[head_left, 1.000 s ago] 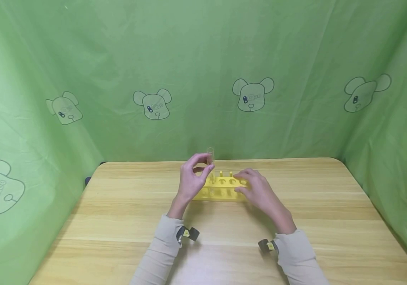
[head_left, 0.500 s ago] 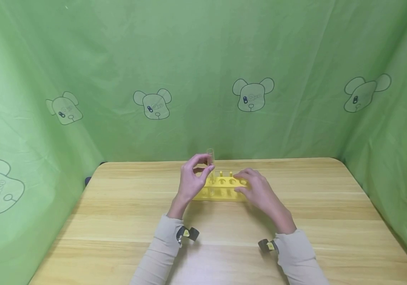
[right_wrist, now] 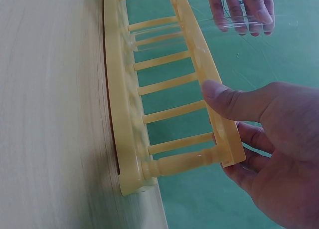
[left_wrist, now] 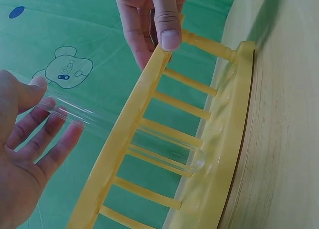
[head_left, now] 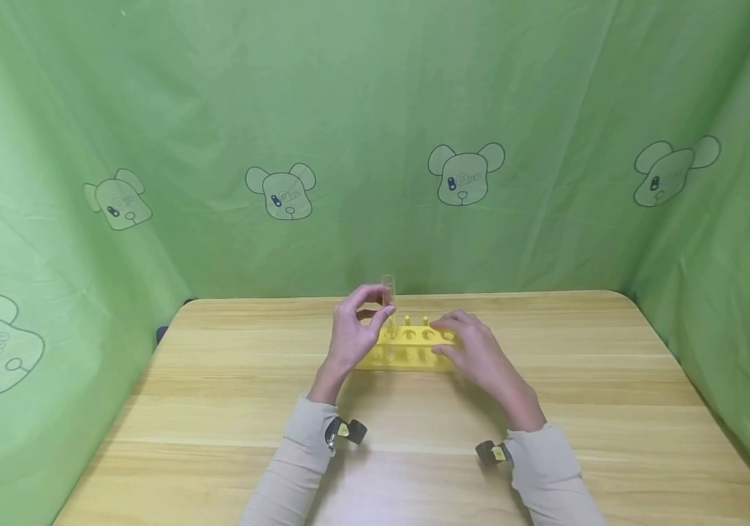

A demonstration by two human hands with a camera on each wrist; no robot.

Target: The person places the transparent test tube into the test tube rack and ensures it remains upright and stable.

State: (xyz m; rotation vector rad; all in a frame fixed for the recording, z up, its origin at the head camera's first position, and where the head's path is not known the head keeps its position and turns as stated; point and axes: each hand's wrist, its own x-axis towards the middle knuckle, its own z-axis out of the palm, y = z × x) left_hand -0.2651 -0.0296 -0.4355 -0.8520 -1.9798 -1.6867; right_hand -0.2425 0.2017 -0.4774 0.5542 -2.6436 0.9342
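A clear glass test tube [head_left: 388,282] stands nearly upright through a hole in the top plate of a yellow test tube rack [head_left: 419,337]. Thumb and fingers of my left hand [head_left: 353,326] pinch the tube above that plate. In the left wrist view the rounded bottom of the tube [left_wrist: 198,160] lies close to the rack's base. My right hand [head_left: 477,353] grips the right end of the top plate, its thumb [right_wrist: 215,90] on the near edge and the other fingers behind. The left end of the rack is partly hidden behind my left hand.
The rack stands toward the back of a wooden table [head_left: 230,409]. Yellow pegs [head_left: 425,321] rise along its rear side. A green curtain [head_left: 361,109] printed with bear heads encloses the back and both sides. Each sleeve carries a small black wrist camera [head_left: 356,431].
The test tube has sunk very slightly, and my left hand has come down a touch with it. My right hand and the rack have stayed in place.
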